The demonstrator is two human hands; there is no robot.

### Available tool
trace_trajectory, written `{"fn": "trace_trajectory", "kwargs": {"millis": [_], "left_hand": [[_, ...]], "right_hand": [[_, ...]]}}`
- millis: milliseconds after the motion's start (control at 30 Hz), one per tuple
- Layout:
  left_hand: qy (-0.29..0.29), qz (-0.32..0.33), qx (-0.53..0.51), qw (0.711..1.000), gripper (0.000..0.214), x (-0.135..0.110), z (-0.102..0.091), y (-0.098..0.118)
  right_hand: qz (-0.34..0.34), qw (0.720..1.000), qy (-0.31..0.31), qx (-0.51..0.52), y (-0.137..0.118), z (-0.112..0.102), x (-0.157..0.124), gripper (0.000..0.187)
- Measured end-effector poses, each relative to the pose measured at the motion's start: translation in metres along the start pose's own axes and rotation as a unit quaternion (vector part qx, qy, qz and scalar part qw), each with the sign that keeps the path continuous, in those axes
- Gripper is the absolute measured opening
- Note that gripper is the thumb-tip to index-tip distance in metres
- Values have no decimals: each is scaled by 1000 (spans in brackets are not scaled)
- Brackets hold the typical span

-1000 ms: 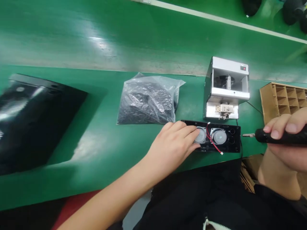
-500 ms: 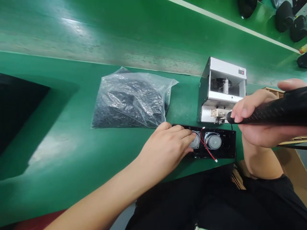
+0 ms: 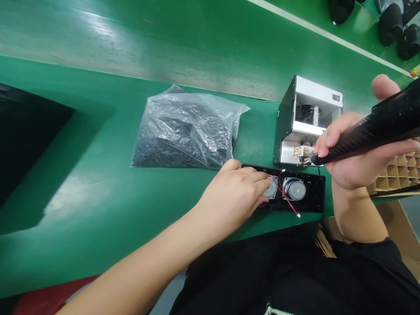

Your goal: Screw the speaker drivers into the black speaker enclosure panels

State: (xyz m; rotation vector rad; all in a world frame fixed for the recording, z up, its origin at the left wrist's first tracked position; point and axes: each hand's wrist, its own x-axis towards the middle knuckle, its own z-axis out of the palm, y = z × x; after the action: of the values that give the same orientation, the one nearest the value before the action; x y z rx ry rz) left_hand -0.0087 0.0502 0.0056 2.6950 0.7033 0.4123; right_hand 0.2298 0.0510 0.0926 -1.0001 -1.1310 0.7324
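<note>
My left hand (image 3: 234, 192) is closed over the left end of a black speaker housing (image 3: 315, 202), thumb and fingers around a round speaker driver (image 3: 271, 189) that they partly hide. A second silver-grey driver (image 3: 295, 189) sits uncovered to its right. A red and black wire (image 3: 286, 197) with white connectors lies across the housing between them. My right hand (image 3: 354, 151) is wrapped around a black electric screwdriver (image 3: 377, 131). Its nose is at the metal outlet of a silver and black screw feeder (image 3: 310, 94); whether the bit touches a screw is too small to tell.
A clear plastic bag (image 3: 187, 129) full of dark parts lies left of the feeder. Divided cardboard (image 3: 395, 173) stands at the right, above an open carton (image 3: 402, 227). A black sheet-like object (image 3: 29, 140) is at far left. Black items (image 3: 390, 24) sit at the far upper right.
The screwdriver has tilted, its rear end now higher in the picture, while its nose stays at the feeder outlet. My left hand keeps its hold on the housing. The view has shifted slightly.
</note>
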Motion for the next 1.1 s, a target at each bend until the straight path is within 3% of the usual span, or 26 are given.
{"fn": "trace_trajectory", "kwargs": {"millis": [100, 300, 367, 467, 633, 800, 933, 1100], "left_hand": [[-19, -11, -6, 1000, 9, 3, -4, 1], [-27, -14, -16, 999, 6, 6, -9, 2], [-26, -11, -21, 999, 6, 6, -8, 1], [-17, -9, -24, 1000, 6, 5, -6, -1], [-16, -7, -17, 1000, 6, 5, -3, 0], [-17, -15, -28, 999, 9, 5, -4, -1], [2, -16, -37, 999, 23, 1, -8, 3], [156, -42, -16, 987, 23, 0, -9, 24]], "right_hand": [[-24, 999, 44, 12, -16, 8, -6, 61], [11, 999, 8, 35, -45, 12, -26, 55], [36, 997, -21, 64, -39, 15, -29, 56], [20, 995, -39, 95, -16, 21, -31, 59], [-65, 990, -66, 106, 23, 30, -32, 61], [-49, 993, -69, 87, 33, 29, -33, 63], [-56, 991, -48, 115, 11, 25, -31, 63], [32, 996, -18, 84, -43, 16, -31, 50]]}}
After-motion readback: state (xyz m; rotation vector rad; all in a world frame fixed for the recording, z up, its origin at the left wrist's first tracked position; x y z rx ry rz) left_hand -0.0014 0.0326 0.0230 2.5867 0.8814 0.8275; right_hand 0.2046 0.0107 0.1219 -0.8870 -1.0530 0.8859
